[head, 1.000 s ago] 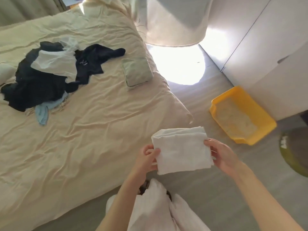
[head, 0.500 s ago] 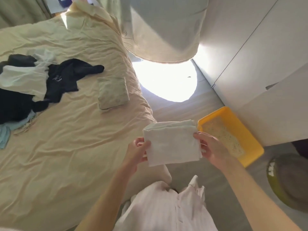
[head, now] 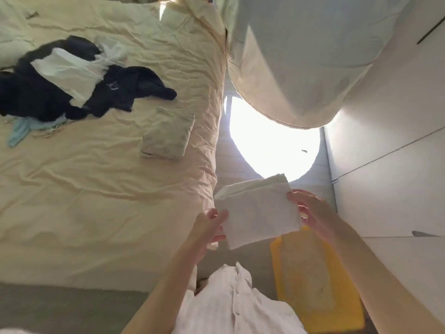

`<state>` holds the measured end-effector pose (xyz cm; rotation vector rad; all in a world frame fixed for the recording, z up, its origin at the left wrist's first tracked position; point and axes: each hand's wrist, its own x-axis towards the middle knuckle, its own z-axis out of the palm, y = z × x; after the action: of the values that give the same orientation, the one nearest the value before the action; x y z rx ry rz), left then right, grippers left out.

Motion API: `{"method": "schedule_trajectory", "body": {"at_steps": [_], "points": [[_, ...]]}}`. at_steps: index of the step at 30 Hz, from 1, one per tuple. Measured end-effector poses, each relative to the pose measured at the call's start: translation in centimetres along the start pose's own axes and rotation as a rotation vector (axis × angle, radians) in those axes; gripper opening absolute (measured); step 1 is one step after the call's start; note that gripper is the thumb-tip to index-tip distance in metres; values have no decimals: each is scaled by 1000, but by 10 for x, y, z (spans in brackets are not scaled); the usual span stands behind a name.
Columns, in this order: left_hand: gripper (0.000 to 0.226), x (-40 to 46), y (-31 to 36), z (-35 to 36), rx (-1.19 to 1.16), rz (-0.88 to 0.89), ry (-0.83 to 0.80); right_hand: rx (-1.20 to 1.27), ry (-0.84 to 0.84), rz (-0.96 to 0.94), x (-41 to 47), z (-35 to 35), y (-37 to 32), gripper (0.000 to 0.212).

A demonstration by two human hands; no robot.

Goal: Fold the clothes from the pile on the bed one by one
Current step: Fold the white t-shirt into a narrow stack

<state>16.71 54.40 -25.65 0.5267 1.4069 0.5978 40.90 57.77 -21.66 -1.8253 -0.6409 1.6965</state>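
A folded white cloth [head: 257,208] hangs in the air past the bed's right edge, over the floor. My left hand [head: 209,227] grips its left edge and my right hand [head: 310,210] pinches its right edge. On the cream bed [head: 96,201] lies the pile of clothes [head: 60,88] at the far left: black garments, a white piece on top, a light blue piece at its lower edge. A folded pale green garment [head: 168,133] rests on the bed to the right of the pile.
A yellow tray [head: 317,283] with a litter-like filling sits on the floor under my right arm. White cupboard doors [head: 390,165] line the right side. A large pale cover [head: 301,56] hangs above a bright sunlit patch [head: 272,150] of floor.
My view has swung so the bed and pile sit further right and the tray lies below my hands. Both hands have kept hold of the folded white cloth throughout.
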Motion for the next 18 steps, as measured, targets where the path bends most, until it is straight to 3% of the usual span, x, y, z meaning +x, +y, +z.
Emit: {"method": "schedule_trajectory", "body": {"at_steps": [8,18], "points": [[19,49,23,-28,-250,-71,328,-197,-345,96,115,61,-70,14],[5,206,157,-44,-415,-52,429,-386,-380,68,285,129,-220,26]]}}
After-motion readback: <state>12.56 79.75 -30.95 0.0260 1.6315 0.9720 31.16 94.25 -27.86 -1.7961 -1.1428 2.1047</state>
